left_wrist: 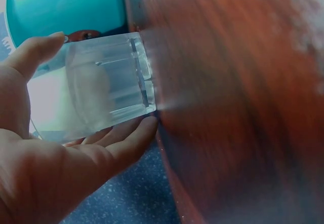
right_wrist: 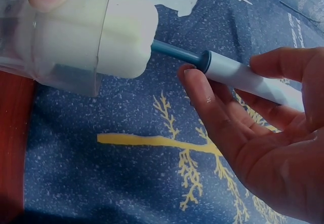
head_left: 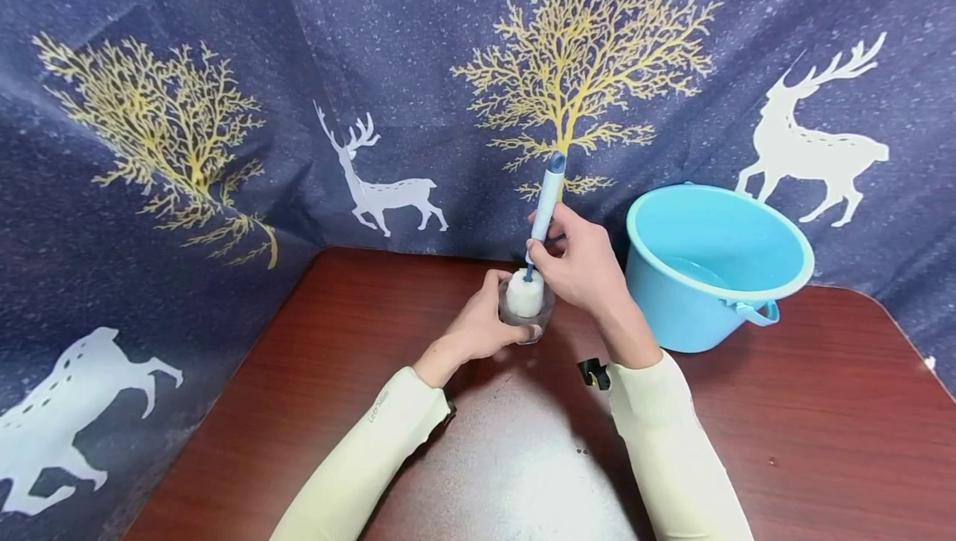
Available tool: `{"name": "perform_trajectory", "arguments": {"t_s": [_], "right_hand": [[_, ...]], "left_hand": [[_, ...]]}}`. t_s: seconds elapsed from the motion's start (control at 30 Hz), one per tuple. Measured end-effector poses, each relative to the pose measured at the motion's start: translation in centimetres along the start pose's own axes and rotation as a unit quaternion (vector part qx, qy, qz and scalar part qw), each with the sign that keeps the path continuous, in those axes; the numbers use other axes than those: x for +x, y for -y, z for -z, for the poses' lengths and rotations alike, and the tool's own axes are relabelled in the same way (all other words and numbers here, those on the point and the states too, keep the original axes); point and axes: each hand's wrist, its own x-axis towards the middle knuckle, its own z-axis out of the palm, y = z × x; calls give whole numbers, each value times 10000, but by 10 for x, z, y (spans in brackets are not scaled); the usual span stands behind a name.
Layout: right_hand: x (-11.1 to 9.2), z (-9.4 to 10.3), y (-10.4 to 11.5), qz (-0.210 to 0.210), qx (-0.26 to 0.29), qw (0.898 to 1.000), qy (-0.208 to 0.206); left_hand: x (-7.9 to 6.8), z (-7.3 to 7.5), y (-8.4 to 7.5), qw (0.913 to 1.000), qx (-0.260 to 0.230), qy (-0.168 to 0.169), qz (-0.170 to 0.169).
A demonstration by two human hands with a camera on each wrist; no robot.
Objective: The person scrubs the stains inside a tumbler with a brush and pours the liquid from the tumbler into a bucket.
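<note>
My left hand (head_left: 481, 321) grips a clear drinking glass (left_wrist: 119, 77), thumb on one side and fingers on the other. In the left wrist view its thick base is right at the table surface. A white sponge head (right_wrist: 126, 36) sits partly inside the glass, its upper end sticking out past the rim. From the sponge runs a dark blue stem into the pale handle of a cup brush (head_left: 548, 197). My right hand (head_left: 582, 263) pinches that handle low down, between thumb and fingers, with the brush tilted slightly right at its top.
A light blue bucket (head_left: 683, 313) stands right of my right hand, its handle hanging at the front. The reddish-brown table (head_left: 358, 325) meets a dark blue cloth (head_left: 418, 51) printed with deer and yellow trees at the back and left.
</note>
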Motion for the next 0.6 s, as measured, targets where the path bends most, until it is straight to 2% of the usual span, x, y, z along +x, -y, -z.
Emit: {"name": "perform_trajectory", "arguments": {"t_s": [0.27,0.6], "right_hand": [[-1,-1,0,-72,-68,9998,153],[-1,-1,-1,54,-349,9993,145]], "left_hand": [[0,0,0,10000,-28,-1,15],[1,-1,1,9999,-106,-17,-90]]}}
